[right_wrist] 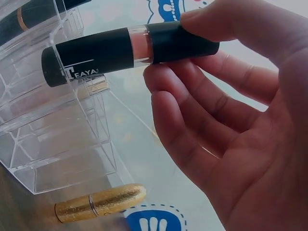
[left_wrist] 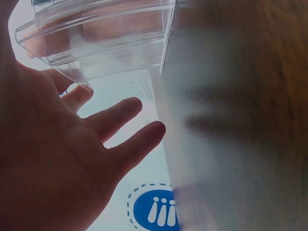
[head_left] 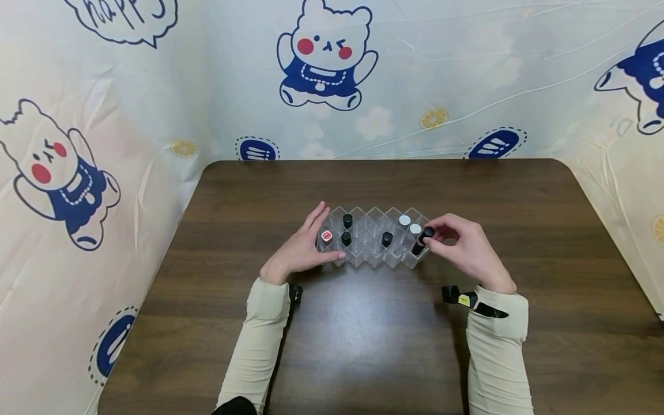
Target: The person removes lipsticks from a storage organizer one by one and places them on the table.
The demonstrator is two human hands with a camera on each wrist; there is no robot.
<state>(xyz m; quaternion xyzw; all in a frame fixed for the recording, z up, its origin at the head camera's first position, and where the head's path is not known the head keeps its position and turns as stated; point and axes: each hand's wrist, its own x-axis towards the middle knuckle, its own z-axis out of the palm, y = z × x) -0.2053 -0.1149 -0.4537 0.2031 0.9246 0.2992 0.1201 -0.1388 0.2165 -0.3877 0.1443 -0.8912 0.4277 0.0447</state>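
My right hand pinches a black lipstick with a clear, pinkish band by its upper end, between thumb and fingers. The lipstick leans at the right end of a clear zigzag lipstick organizer, its lower part overlapping a compartment there. At the opposite end, my left hand rests against the organizer, thumb along the front and fingers stretched toward the back. Straight, spread fingers show in the left wrist view. A gold lipstick tube stands on the table to the organizer's right, hidden in the head view.
Several tubes stand in the organizer: black-capped ones, two white-topped ones and one with a red label on top. The brown wooden table reaches back to a patterned curtain.
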